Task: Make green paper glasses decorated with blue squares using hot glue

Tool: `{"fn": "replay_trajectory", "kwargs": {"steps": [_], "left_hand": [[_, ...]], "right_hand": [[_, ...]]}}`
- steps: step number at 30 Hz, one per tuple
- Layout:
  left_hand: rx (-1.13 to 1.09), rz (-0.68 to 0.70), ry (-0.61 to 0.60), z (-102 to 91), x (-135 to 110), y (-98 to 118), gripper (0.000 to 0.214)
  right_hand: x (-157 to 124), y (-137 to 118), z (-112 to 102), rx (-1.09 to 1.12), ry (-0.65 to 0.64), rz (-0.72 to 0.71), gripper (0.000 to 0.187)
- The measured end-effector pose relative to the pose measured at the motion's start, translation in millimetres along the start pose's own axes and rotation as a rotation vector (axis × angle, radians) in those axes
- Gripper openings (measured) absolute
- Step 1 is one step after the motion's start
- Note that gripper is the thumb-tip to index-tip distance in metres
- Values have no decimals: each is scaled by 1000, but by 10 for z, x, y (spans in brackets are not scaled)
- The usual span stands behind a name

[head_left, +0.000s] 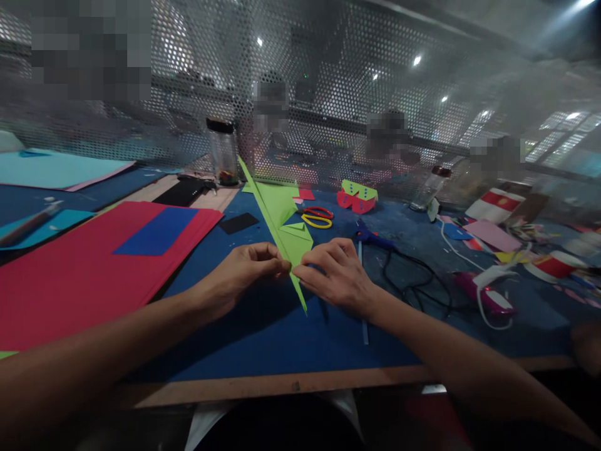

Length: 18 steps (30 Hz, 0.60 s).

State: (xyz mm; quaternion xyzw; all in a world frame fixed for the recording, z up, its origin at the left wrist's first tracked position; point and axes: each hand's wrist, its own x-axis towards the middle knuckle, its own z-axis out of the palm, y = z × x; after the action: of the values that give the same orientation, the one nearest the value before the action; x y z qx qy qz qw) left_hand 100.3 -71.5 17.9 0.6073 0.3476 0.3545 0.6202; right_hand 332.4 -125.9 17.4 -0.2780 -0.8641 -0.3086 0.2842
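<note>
A long, narrow piece of folded green paper (280, 216) stands on edge over the blue table mat (263, 332), pointed at both ends. My left hand (244, 272) pinches it from the left near its lower half, fingers closed on the fold. My right hand (335, 272) pinches the same spot from the right, fingers curled on the paper. Both forearms reach in from the bottom corners.
A stack of red paper (70, 282) with a blue sheet (157, 230) on top lies left. Yellow-and-red scissors (317, 217), a glue gun (370, 238) with black cable, a glass jar (223, 153), a red-green paper craft (357, 196), tape rolls and scraps lie behind and right. A perforated metal screen backs the table.
</note>
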Motion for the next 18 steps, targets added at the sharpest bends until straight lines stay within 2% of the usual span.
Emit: {"fn": "replay_trajectory", "kwargs": {"steps": [3,10,18], "left_hand": [[-74,-71,3,-26,12,-49,35],[-85,-48,-14,-32,29,-90,34],[-33,-35,-10,-17,21,-93,36]], "right_hand": [[-11,4,17,5,-24,3,14],[-5,-14,21,29,5,19,10],[15,-82,4,51,-106,85,15]]}}
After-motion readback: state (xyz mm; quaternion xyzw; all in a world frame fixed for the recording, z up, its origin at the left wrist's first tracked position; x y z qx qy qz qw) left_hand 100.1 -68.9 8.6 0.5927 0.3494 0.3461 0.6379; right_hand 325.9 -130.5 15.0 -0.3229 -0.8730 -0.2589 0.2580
